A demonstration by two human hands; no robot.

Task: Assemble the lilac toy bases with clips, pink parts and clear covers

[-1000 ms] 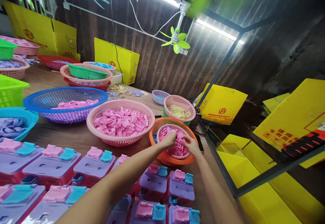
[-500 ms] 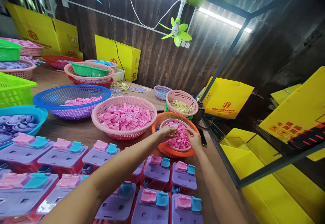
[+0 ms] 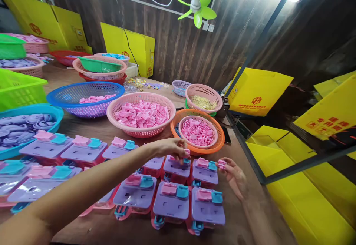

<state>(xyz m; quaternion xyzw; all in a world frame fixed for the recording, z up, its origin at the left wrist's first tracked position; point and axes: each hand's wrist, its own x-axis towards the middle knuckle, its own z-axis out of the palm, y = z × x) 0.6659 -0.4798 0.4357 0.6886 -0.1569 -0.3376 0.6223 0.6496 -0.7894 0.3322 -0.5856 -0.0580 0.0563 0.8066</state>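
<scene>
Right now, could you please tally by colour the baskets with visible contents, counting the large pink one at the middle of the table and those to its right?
Pink: 3 (large basket, small basket, rear basket)
Orange: 1 (outer basket, around the small one)
Lavender: 1 (far basket)
Total: 5

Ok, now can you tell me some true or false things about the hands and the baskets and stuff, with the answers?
1. The left hand holds a small pink piece. True.
2. The right hand has nothing in it. False: it holds another pink piece.
3. The small pink basket sits inside the orange basket. True.
4. The fan has red blades. False: they are green.
5. The turquoise basket holds purple parts. True.
</scene>
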